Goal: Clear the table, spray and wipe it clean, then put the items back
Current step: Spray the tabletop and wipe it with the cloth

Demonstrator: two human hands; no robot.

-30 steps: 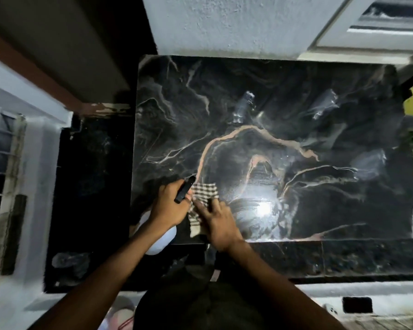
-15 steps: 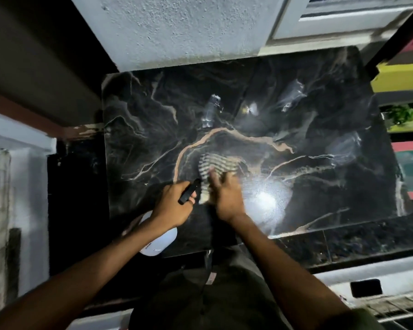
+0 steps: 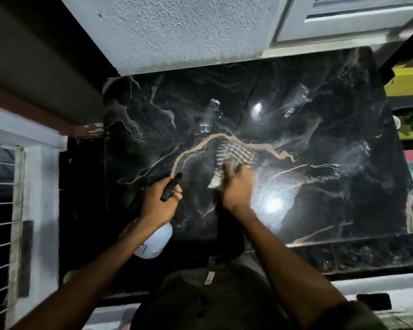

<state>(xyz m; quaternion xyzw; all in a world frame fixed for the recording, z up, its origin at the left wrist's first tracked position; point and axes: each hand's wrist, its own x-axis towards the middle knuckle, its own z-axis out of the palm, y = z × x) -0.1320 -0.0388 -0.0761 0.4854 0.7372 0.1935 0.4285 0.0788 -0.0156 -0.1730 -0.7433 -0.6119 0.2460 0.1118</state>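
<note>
The left hand (image 3: 158, 203) has its fingers (image 3: 177, 189) clamped around the black trigger head of a spray bottle (image 3: 154, 241), whose white body hangs below the wrist, over the near edge of the black marble tabletop (image 3: 332, 198); what the bottle holds cannot be seen. Just right of those fingers, the right hand (image 3: 236, 186) presses a checked cloth (image 3: 234, 156) flat onto the tabletop, its fingers blurred but lying on the cloth, most of which spreads out beyond the fingertips. Bright light glares off the stone right of the right hand.
</note>
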